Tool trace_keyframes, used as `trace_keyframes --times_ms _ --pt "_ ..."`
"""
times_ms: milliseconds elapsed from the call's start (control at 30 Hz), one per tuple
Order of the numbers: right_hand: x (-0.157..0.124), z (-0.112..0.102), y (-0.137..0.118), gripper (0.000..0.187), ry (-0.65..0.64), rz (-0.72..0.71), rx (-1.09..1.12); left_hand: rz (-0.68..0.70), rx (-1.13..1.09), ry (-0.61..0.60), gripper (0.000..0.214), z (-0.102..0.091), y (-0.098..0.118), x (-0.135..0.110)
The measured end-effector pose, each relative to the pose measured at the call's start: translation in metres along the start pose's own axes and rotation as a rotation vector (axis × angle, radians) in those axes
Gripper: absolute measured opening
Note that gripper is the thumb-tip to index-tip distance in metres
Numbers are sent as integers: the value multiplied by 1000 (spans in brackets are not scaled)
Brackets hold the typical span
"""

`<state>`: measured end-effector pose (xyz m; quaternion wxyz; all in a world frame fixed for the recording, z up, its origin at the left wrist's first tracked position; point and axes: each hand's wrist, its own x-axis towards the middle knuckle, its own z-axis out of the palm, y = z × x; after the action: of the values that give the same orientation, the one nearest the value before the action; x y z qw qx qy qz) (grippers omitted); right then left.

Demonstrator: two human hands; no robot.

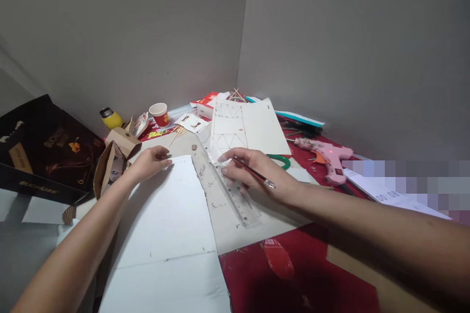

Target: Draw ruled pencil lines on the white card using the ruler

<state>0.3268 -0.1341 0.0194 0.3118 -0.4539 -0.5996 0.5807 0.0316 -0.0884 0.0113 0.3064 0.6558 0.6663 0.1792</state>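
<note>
My left hand (151,164) is at the far left corner of a long white board (169,210). Its thumb rests by the board's edge, with a gap to the curled fingers. My right hand (253,168) grips a dark pen (253,172) that slants across the fingers. Below those fingertips is a clear plastic ruler (235,200), angled beside the board; whether they touch it I cannot tell. Behind the right hand, a pale sheet (262,127) bears drawn lines in a truss pattern.
A pink glue gun (326,156) lies at the right, near a green ring (281,161). A paper cup (159,115), a yellow bottle (111,118) and thin sticks (178,131) are at the back left. A dark box (47,151) stands left. Red cloth (293,274) covers the table.
</note>
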Motion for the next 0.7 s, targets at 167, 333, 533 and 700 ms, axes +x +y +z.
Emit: trace_keyframes --times_ms 167,333,533,700 --pt "5 7 10 19 -22 43 18 2 80 -148 29 -3 -1 14" --pt "6 22 16 20 -28 133 9 -10 34 -174 25 -10 -6 19" --pt "7 27 14 19 37 -12 -72 -113 -25 2 27 -18 -7 23" --pt "-2 9 -2 22 198 -188 -232 -180 -15 99 25 -4 -5 13"
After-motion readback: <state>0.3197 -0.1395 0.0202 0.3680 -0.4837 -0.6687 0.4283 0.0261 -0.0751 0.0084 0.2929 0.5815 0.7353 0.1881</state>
